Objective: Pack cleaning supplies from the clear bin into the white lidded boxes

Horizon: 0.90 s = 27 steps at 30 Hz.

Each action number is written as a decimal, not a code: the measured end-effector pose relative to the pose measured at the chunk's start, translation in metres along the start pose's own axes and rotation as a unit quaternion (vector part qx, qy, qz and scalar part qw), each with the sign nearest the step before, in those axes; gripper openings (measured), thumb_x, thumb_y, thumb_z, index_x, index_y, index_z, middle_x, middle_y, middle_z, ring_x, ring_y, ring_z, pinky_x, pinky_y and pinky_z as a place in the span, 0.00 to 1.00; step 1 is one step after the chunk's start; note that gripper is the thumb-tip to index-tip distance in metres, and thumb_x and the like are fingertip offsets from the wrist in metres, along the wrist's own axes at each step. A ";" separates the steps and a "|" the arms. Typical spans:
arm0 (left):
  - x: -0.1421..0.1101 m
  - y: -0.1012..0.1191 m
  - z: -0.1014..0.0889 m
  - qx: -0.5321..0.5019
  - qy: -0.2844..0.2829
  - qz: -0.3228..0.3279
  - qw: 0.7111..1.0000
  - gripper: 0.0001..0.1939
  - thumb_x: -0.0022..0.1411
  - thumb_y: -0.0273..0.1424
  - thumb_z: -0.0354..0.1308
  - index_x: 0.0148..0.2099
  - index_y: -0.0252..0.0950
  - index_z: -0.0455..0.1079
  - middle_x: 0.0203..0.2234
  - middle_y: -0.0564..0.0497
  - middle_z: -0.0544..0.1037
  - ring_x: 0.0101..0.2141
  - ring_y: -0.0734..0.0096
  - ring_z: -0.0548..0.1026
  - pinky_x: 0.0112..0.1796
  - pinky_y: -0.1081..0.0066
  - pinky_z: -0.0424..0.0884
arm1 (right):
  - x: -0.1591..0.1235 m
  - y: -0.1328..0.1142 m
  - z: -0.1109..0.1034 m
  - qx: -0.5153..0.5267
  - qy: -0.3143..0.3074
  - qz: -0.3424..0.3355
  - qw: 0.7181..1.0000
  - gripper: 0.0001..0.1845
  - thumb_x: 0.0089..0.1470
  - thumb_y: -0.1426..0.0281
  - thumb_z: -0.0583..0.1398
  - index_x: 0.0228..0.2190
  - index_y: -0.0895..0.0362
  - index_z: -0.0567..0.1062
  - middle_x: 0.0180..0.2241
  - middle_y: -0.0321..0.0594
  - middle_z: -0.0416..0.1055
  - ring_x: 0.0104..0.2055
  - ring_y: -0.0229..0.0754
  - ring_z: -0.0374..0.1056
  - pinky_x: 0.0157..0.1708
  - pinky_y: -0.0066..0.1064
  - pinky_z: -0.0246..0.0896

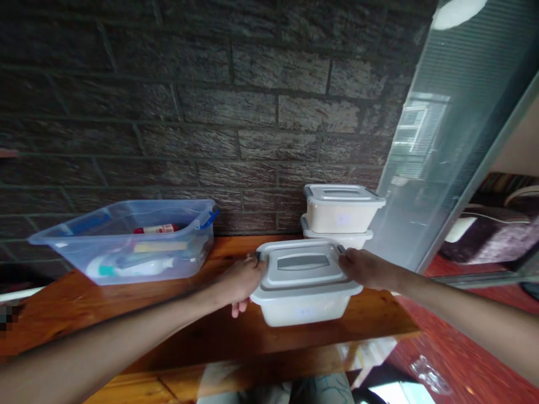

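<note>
Our forearms (pixel 126 335), lower corners | left hand (pixel 244 279), right hand (pixel 361 268) gripping lidded box (pixel 305 310) by ends | best we keep it level

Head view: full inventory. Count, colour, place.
Front box: 1, white, grey lid, table front
Stacked boxes: 2, white, grey lids, table's back right
Bin: 1, translucent blue, table left
Red item: 1, red, in bin
Bottle: 1, white, in bin
Yellow item: 1, yellow, in bin
Table: 1, brown wood, centre
Brick wall: 1, dark grey, behind table
Glass panel: 1, greenish, right
Sofa-like thing: 1, purple-grey, far right
Floor: 1, red-brown, lower right
Plastic wrapping: 1, clear, on floor
Round object: 1, white, top right
Flat item: 1, white, bottom right
Patterned cloth: 1, pale, bottom edge
Forearms: 2, bare, lower left and right
Left hand: 1, bare, front box's left end
Right hand: 1, bare, front box's right end
</note>
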<state>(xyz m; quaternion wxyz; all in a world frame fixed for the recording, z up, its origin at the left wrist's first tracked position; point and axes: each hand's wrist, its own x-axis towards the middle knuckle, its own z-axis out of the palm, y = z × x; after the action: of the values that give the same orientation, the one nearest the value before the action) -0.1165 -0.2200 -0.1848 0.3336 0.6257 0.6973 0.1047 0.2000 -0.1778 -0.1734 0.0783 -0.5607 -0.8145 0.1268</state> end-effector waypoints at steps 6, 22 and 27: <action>0.014 0.044 0.033 -0.033 -0.023 0.050 0.998 0.25 0.74 0.43 0.32 0.58 0.29 0.56 0.18 0.50 0.73 0.16 0.61 0.76 0.15 0.70 0.71 | -0.025 0.045 -0.022 -0.035 0.024 0.067 0.997 0.28 0.69 0.56 0.44 0.32 0.60 0.74 0.27 0.52 0.76 0.28 0.48 0.72 0.28 0.35 0.55; 0.022 0.103 0.063 -0.075 -0.050 0.075 0.993 0.21 0.72 0.38 0.37 0.54 0.27 0.58 0.15 0.54 0.70 0.12 0.65 0.72 0.12 0.73 0.67 | -0.027 0.126 -0.018 -0.033 0.017 0.105 0.994 0.31 0.68 0.50 0.42 0.35 0.59 0.74 0.32 0.54 0.78 0.34 0.52 0.75 0.32 0.38 0.58; 0.026 0.107 0.069 -0.087 -0.056 0.076 0.992 0.22 0.71 0.38 0.39 0.58 0.27 0.55 0.13 0.55 0.70 0.12 0.64 0.72 0.13 0.72 0.68 | -0.029 0.133 -0.018 -0.031 0.009 0.112 0.993 0.30 0.68 0.51 0.42 0.35 0.59 0.73 0.33 0.56 0.78 0.35 0.53 0.75 0.32 0.38 0.58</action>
<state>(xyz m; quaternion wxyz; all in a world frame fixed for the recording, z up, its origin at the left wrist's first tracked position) 0.0103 -0.1934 -0.1852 0.4164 0.6502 0.6163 0.1551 0.3337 -0.1575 -0.1951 0.0535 -0.6519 -0.7492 0.1044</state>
